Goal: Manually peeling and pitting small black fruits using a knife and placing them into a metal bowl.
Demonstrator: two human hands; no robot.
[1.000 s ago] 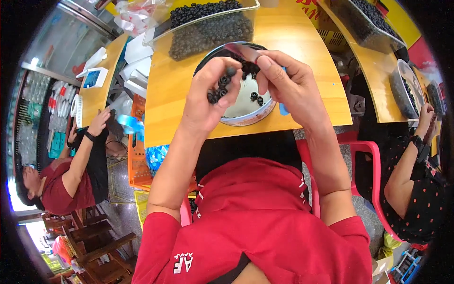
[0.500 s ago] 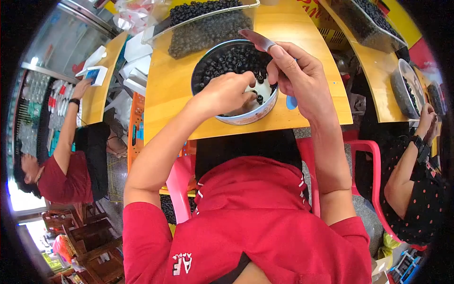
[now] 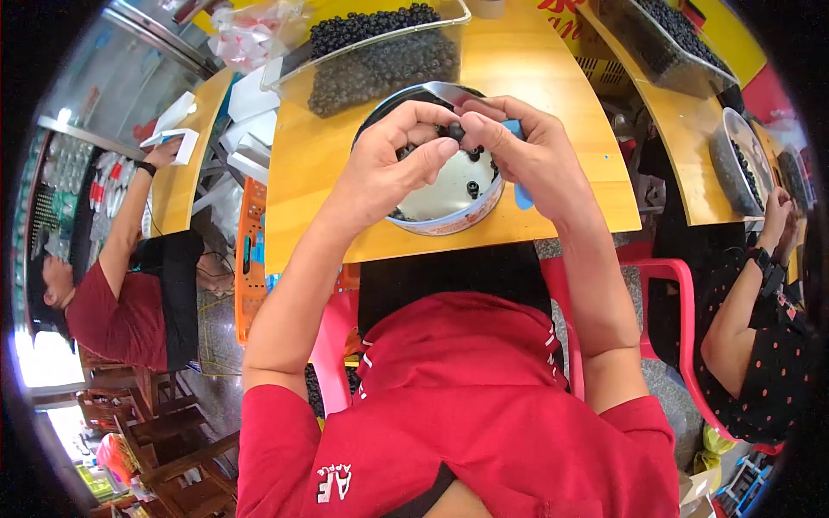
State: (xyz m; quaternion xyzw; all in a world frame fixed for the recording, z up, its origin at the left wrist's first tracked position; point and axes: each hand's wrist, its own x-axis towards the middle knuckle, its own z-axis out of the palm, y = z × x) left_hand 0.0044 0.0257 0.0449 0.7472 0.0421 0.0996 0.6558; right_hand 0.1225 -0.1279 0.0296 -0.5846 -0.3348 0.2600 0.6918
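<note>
Both hands meet above a round pale tub [image 3: 445, 224] on the wooden table. My left hand [image 3: 384, 168] pinches a small round black part [image 3: 453, 130] between thumb and fingers. My right hand [image 3: 540, 160] holds a knife [image 3: 451, 95], its blade pointing left, and its thumb is beside the black part. More small black parts [image 3: 473, 188] lie in the tub, whose pale bottom shows at the near side; my hands hide much of the rest. A blue piece [image 3: 523, 197] shows at the tub's right side, under my right hand.
A clear plastic bin [image 3: 384, 73] full of black parts stands behind the tub. An orange crate [image 3: 251, 250] is beside the table's left edge. People work at other tables on both sides. A second bin [image 3: 665, 43] and a grey tub [image 3: 732, 164] stand on the right table.
My left hand has come up out of the tub with a black part and moved to my right hand. The knife has shifted left and lower over the tub.
</note>
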